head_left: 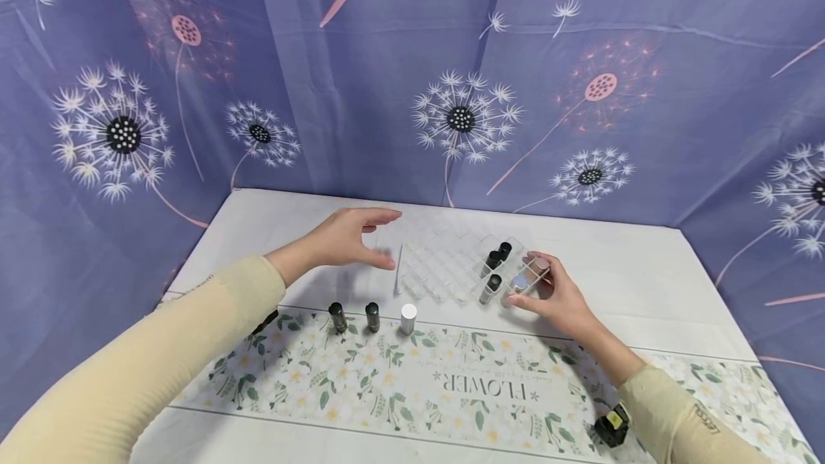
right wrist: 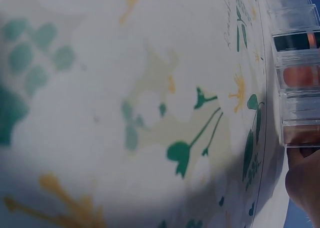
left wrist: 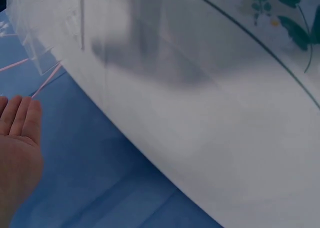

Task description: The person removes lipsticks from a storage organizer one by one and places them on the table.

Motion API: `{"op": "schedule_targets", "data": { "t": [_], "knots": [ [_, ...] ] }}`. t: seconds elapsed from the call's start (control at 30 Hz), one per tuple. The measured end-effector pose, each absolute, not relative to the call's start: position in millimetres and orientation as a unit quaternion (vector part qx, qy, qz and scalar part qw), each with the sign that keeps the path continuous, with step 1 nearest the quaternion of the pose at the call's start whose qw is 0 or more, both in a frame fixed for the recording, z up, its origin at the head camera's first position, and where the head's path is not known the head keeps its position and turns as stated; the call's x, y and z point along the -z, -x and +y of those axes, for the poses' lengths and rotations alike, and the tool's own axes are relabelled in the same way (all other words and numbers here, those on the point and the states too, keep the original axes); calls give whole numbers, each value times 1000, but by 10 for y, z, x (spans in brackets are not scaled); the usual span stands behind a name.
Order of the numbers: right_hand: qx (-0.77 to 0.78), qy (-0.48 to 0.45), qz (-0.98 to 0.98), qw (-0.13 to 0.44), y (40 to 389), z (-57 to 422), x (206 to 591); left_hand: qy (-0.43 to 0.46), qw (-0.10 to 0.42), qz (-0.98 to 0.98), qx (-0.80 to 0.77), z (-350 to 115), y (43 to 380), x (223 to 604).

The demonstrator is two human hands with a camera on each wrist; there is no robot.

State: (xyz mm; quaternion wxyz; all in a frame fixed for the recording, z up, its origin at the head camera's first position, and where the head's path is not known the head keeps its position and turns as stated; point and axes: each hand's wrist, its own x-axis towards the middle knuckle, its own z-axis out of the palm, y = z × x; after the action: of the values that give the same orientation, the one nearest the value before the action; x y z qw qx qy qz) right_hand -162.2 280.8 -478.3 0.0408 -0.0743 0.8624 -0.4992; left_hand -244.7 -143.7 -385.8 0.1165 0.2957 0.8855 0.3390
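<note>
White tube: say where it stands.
In the head view, the white tube stands right of two dark tubes, on the near side of the clear organizer.

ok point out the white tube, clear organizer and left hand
White tube point(head_left: 408, 320), head view, mid-body.
Clear organizer point(head_left: 440, 272), head view, empty compartments.
Left hand point(head_left: 343, 237), head view, middle of the hand.

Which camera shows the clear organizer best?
The head view: it takes in nearly all of the clear organizer, with the right hand at one end. The left wrist view catches only part in its upper left corner; the right wrist view shows some compartments closer, cut off by the right edge.
</note>
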Motion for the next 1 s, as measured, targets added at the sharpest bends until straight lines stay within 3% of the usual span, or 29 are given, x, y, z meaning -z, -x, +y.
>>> {"op": "schedule_targets", "data": {
  "t": [1.0],
  "knots": [
    [489, 71, 869, 31, 1594, 2784, 4769, -309, 163, 856, -381, -1336, 2586, 4374]
  ]
}}
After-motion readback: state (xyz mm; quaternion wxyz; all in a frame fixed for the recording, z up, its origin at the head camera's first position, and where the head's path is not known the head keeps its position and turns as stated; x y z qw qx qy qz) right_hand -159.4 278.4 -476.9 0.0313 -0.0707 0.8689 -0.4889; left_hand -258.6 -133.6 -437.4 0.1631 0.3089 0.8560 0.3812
